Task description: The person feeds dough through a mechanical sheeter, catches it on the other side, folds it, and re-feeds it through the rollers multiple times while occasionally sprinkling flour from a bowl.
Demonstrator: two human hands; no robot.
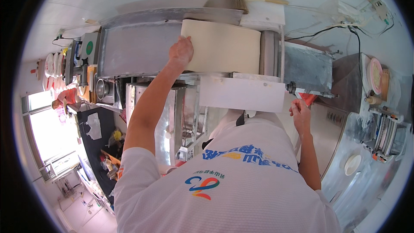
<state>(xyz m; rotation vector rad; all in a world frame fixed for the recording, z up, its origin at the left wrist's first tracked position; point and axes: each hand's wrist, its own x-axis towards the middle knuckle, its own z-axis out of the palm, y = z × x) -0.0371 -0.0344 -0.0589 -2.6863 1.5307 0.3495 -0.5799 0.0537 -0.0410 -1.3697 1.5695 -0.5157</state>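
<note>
A wide, pale dough sheet (223,45) lies on the flat grey bed (139,50) of a dough-sheeting machine. Its right end meets a metal roller (267,52). At the sheet's left edge, my left hand (181,50) grips the dough, with some fingers hidden. My right hand (300,111) hangs in the air to the right of a white front panel (241,94). Its fingers are loosely curled, and whether anything is between them cannot be made out. Just above that hand are a dark knob (291,87) and a red object (306,98).
A brush (226,5) rests along the machine's back edge. Black cables (359,45) hang at the right wall. Farther right, a second roller machine (385,134) and a white bowl (352,164) stand on a metal table. At far left, another person (66,98) is by a window.
</note>
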